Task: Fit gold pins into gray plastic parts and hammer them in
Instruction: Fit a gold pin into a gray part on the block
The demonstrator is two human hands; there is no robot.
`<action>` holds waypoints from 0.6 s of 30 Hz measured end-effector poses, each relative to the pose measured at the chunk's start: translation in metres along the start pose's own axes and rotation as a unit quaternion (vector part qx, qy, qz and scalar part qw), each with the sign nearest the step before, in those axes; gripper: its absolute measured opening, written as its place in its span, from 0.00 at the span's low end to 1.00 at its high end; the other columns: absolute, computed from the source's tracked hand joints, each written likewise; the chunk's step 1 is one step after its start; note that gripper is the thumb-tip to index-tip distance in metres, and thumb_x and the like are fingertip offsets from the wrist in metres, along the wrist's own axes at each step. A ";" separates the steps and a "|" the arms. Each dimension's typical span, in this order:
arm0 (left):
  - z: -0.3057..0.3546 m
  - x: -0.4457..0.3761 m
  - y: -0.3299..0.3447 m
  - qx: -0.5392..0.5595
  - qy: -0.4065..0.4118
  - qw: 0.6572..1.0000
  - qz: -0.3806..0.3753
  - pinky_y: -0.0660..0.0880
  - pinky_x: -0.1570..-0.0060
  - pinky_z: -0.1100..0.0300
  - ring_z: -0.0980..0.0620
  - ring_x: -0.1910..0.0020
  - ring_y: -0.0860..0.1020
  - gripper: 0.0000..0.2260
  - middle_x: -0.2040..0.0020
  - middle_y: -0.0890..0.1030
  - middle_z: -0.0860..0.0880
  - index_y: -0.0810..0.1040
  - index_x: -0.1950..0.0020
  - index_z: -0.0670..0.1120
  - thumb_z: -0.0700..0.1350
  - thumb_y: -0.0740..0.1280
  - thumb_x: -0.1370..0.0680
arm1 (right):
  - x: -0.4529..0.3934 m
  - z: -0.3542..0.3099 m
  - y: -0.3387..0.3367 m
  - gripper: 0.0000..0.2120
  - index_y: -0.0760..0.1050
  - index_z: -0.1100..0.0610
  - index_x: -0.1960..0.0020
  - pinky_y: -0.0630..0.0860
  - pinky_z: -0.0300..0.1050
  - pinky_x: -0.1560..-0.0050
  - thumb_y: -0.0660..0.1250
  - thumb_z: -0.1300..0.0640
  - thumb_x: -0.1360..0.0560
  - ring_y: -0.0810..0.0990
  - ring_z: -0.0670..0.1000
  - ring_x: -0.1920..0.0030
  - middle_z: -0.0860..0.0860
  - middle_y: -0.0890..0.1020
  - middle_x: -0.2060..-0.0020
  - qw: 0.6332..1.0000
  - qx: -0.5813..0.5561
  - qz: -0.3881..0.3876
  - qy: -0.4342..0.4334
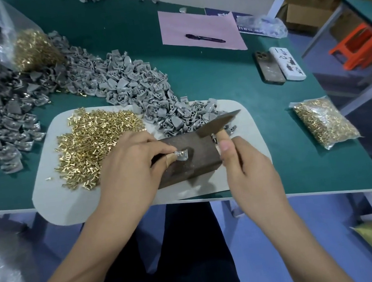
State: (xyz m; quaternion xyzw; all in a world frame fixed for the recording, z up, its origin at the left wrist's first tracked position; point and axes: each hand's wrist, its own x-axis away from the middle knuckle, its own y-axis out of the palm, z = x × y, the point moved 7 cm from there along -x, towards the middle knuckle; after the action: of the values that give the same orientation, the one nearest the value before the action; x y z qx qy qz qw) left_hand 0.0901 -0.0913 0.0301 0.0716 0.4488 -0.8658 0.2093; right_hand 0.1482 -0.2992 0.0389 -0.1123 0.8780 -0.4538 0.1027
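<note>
Here, in the head view, a seated person works at a green-topped table (218,71), with the hammering step judged to be in hand. The left hand (130,163) pinches a single gray plastic part (181,155) by its near-left edge, steadying it on top of a dark block (190,161) that lies on a pale mat (249,155). A glint of gold shows in the part, though whether the pin is fully seated is too small to tell. The right hand (243,164) is wrapped round the wooden handle of a small hammer (219,124), thumb up along the handle, the blurred head poised just right of and above the part.

The next move, as judged, calls for a short, square tap on the pin, with the left fingertips kept clear of the head.

A loose heap of gold pins (91,139) spreads over the mat's left half, touching the left hand. A heap of gray parts (138,83) runs from the mat's far edge away to the far left, where darker ones lie in and beside clear bags. A sealed bag of pins (323,121) sits to the right, well apart from the mat. Farther off lie two phones (279,65) side by side, and a black pen (205,38) on a pink sheet (200,28). An orange stool (358,47) and cardboard boxes stand at the right, beyond the table.
</note>
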 end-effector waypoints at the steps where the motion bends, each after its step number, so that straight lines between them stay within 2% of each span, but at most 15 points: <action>1: -0.001 0.001 0.001 0.006 -0.006 1.000 0.004 0.66 0.63 0.57 0.55 0.52 0.71 0.07 0.56 0.79 0.59 0.86 0.51 0.58 0.56 0.73 0.27 | -0.003 0.004 0.000 0.18 0.67 0.43 0.58 0.71 0.51 0.61 0.48 0.36 0.17 0.74 0.47 0.60 0.44 0.75 0.64 1.000 -0.020 0.015 0.012; 4: -0.004 0.001 0.004 0.041 -0.022 0.999 0.002 0.67 0.57 0.58 0.55 0.49 0.71 0.08 0.55 0.78 0.59 0.87 0.50 0.56 0.56 0.72 0.26 | -0.005 0.014 0.012 0.20 0.72 0.47 0.56 0.73 0.52 0.55 0.51 0.38 0.16 0.77 0.47 0.56 0.44 0.80 0.59 0.995 -0.084 0.001 0.055; 6: -0.004 0.000 0.006 0.057 -0.025 0.998 -0.006 0.66 0.55 0.59 0.55 0.49 0.71 0.07 0.55 0.78 0.58 0.87 0.50 0.56 0.54 0.73 0.26 | 0.001 0.016 0.019 0.21 0.73 0.48 0.57 0.74 0.50 0.57 0.52 0.38 0.16 0.77 0.45 0.59 0.42 0.81 0.61 0.991 -0.113 -0.010 0.069; 11: -0.002 0.001 0.002 0.012 -0.013 1.000 -0.008 0.65 0.62 0.59 0.57 0.49 0.71 0.06 0.55 0.78 0.60 0.86 0.51 0.59 0.56 0.74 0.27 | 0.016 0.011 0.013 0.23 0.70 0.49 0.56 0.73 0.52 0.63 0.48 0.33 0.18 0.74 0.48 0.64 0.42 0.77 0.65 0.997 -0.060 -0.013 0.048; 15: 0.001 0.001 -0.002 -0.016 -0.002 1.000 -0.005 0.61 0.66 0.66 0.57 0.51 0.71 0.06 0.57 0.78 0.60 0.86 0.51 0.60 0.57 0.73 0.27 | 0.018 -0.004 -0.005 0.20 0.69 0.44 0.53 0.75 0.53 0.60 0.46 0.33 0.18 0.77 0.52 0.62 0.45 0.74 0.64 0.996 0.085 -0.018 -0.006; 18: 0.003 0.000 -0.003 -0.021 0.006 1.000 0.001 0.64 0.66 0.60 0.55 0.53 0.73 0.07 0.58 0.79 0.60 0.86 0.52 0.59 0.57 0.74 0.27 | 0.020 -0.019 -0.012 0.22 0.71 0.43 0.54 0.74 0.52 0.65 0.45 0.31 0.19 0.77 0.50 0.69 0.46 0.74 0.72 0.998 0.051 -0.013 -0.031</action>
State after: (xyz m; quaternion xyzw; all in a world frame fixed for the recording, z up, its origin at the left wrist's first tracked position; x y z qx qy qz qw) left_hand 0.0885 -0.0918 0.0339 0.0726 0.4683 -0.8553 0.2092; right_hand 0.1251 -0.2971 0.0580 -0.1321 0.8486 -0.4956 0.1298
